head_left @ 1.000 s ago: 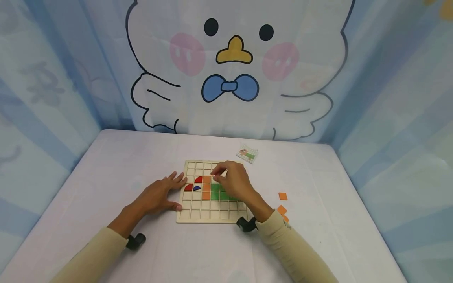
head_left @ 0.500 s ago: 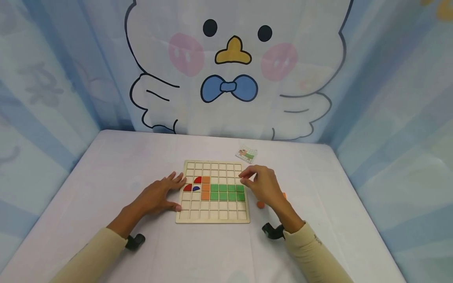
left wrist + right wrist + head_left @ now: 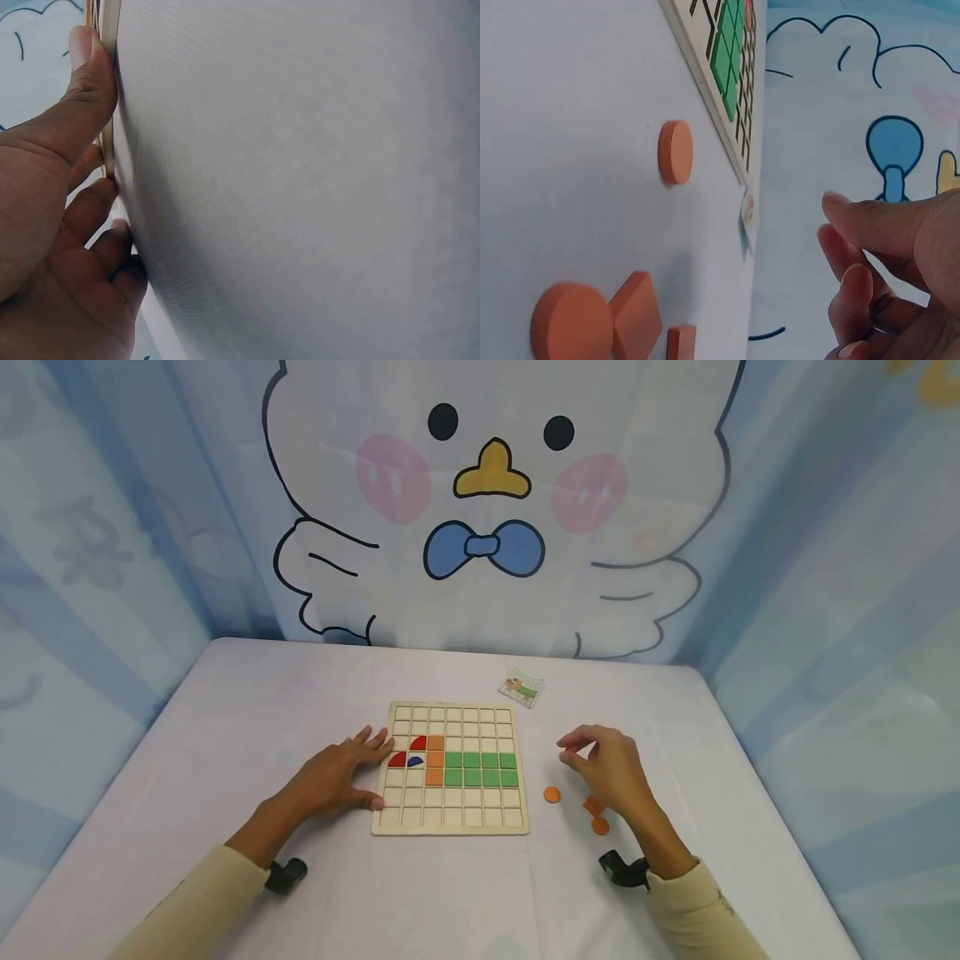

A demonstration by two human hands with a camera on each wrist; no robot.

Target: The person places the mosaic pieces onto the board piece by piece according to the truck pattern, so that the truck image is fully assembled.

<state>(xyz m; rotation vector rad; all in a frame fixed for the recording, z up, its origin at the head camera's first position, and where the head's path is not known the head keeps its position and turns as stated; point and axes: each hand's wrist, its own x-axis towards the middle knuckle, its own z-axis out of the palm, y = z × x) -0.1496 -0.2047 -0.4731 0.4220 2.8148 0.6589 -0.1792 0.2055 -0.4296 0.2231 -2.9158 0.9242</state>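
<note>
A wooden grid board (image 3: 450, 818) lies on the table. It bears green square tiles (image 3: 482, 768), a column of orange tiles (image 3: 435, 760), red quarter-round pieces (image 3: 418, 743) and a blue half-round piece (image 3: 415, 762). My left hand (image 3: 330, 781) rests at the board's left edge, fingers spread, thumb (image 3: 94, 90) against its side. Off to the right of the board, my right hand (image 3: 606, 766) hovers with thumb and forefinger close, nothing between them. Below it lie an orange disc (image 3: 574, 322), an orange square (image 3: 636, 315) and another orange piece (image 3: 681, 343), which the hand hides in the head view.
A second orange disc (image 3: 552, 794) sits between the board and my right hand. A small picture card (image 3: 521, 687) lies beyond the board's far right corner. Behind the white table (image 3: 300, 677) hangs a printed curtain (image 3: 480, 610).
My right hand has moved from over the board out to the right, above the loose orange pieces. This uncovers the green tiles and one disc. My left hand has stayed at the board's edge.
</note>
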